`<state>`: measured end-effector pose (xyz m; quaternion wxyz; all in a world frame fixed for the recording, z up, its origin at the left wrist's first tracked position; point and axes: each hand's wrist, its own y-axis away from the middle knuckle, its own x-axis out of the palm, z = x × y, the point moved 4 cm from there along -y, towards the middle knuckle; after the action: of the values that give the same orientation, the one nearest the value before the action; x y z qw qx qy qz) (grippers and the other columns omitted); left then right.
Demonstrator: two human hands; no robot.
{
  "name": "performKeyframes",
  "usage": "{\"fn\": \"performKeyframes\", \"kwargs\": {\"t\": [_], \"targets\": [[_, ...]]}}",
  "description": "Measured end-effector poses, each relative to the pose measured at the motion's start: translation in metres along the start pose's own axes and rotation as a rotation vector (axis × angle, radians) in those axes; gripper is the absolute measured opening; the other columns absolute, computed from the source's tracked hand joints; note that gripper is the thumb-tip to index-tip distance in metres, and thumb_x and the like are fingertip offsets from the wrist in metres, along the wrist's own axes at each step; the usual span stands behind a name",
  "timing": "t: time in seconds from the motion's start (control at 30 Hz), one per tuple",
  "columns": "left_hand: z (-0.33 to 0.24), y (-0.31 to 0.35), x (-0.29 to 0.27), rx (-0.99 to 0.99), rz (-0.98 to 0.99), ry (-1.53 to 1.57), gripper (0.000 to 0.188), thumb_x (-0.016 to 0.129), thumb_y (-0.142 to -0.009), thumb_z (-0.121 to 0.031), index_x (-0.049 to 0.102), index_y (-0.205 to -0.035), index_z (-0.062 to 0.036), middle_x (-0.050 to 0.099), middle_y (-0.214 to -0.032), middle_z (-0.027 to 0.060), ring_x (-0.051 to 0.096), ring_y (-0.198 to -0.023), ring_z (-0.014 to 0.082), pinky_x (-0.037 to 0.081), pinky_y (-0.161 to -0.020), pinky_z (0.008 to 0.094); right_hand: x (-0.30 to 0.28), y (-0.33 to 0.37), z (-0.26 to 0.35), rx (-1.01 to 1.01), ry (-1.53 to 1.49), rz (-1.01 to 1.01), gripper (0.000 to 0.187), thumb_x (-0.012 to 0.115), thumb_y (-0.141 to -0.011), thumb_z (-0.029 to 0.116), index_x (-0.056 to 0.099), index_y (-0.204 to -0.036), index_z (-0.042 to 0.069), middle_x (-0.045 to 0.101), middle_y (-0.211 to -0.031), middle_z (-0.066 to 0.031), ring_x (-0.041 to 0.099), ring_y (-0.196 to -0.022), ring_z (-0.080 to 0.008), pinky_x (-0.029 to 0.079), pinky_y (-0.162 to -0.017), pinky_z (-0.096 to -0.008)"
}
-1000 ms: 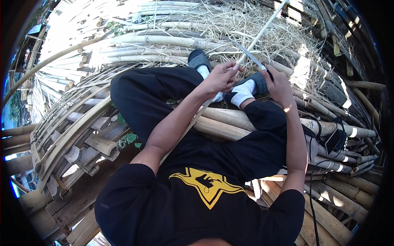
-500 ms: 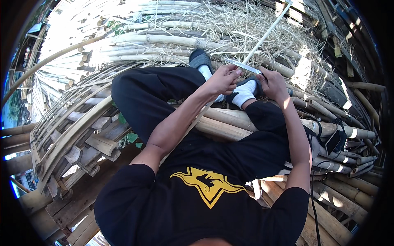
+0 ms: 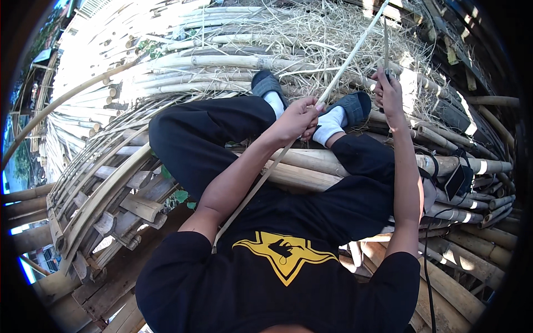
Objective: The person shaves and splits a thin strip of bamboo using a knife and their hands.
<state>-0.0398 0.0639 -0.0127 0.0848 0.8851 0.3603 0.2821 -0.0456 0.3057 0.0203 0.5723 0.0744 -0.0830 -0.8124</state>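
A long, thin bamboo strip [image 3: 351, 57] slants from the top right, through my closed left hand [image 3: 301, 117], and down under my left forearm toward my shirt. My right hand [image 3: 387, 95] is wrapped round the handle of a knife [image 3: 386, 44]. The blade points away from me, apart from the strip and just to its right. Fine pale shavings [image 3: 311, 33] lie beyond both hands. The knife's handle is mostly hidden by my fingers.
My feet in dark sandals [image 3: 355, 106] rest just past my hands. Bamboo poles [image 3: 222, 61] make up the surface around me. At the right, a small black device [image 3: 456, 182] with a cable [image 3: 426, 277] lies on poles. Split bamboo pieces [image 3: 141, 206] jut out at the left.
My right hand has lifted the knife off the strip and moved it right and away, its blade turning from sideways to pointing ahead. My left hand keeps the strip and has shifted slightly nearer me.
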Motion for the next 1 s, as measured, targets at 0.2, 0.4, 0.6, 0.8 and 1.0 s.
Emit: {"fn": "performKeyframes", "kwargs": {"t": [0.2, 0.4, 0.6, 0.8, 1.0], "targets": [[0.01, -0.001, 0.018, -0.068, 0.144, -0.194, 0.025, 0.044, -0.099, -0.027, 0.049, -0.101, -0.003, 0.053, -0.063, 0.0001, 0.056, -0.05, 0.0086, 0.047, -0.046, 0.0213, 0.035, 0.01, -0.029, 0.049, -0.025, -0.02, 0.027, 0.061, -0.091, 0.033, 0.052, -0.079, 0.011, 0.032, -0.053, 0.0098, 0.028, -0.039, -0.0004, 0.02, -0.035, -0.0195], [-0.002, -0.005, 0.027, 0.016, 0.04, -0.115, 0.031, 0.043, -0.099, -0.029, 0.048, -0.111, -0.0006, 0.054, -0.065, 0.0011, 0.056, -0.048, 0.0078, 0.046, -0.044, 0.0198, 0.05, 0.033, -0.024, 0.18, -0.108, 0.143, 0.034, 0.06, -0.091, 0.032, 0.048, -0.069, 0.009, 0.039, -0.051, 0.0065, 0.033, -0.038, -0.0024, 0.023, -0.035, -0.0207], [0.001, -0.01, 0.012, 0.069, -0.042, -0.126, 0.026, 0.042, -0.1, -0.025, 0.055, -0.101, -0.0025, 0.048, -0.061, -0.0035, 0.033, -0.036, 0.0016, 0.027, -0.034, 0.0169, 0.055, 0.037, -0.019, -0.209, 0.404, 0.204, 0.038, 0.051, -0.094, 0.036, 0.053, -0.078, 0.001, 0.048, -0.052, -0.0083, 0.051, -0.048, -0.0224, 0.039, -0.047, -0.034], [-0.01, -0.013, -0.004, 0.157, -0.207, -0.182, 0.023, 0.043, -0.1, -0.022, 0.056, -0.098, -0.0032, 0.043, -0.058, -0.0054, 0.032, -0.039, 0.0007, 0.023, -0.035, 0.0175, 0.053, 0.057, 0.0, -0.458, 0.99, 0.215, 0.031, 0.046, -0.095, 0.03, 0.054, -0.084, 0.002, 0.056, -0.063, -0.0222, 0.057, -0.066, -0.0427, 0.042, -0.057, -0.05], [-0.013, -0.012, -0.006, 0.129, -0.117, -0.031, 0.021, 0.044, -0.1, -0.022, 0.051, -0.097, -0.0027, 0.035, -0.056, -0.007, 0.029, -0.038, 0.0013, 0.022, -0.034, 0.018, 0.051, 0.055, -0.012, -0.511, 1.035, 0.27, 0.03, 0.046, -0.095, 0.032, 0.052, -0.085, 0.005, 0.055, -0.061, -0.0205, 0.057, -0.065, -0.042, 0.043, -0.057, -0.0508]]}}
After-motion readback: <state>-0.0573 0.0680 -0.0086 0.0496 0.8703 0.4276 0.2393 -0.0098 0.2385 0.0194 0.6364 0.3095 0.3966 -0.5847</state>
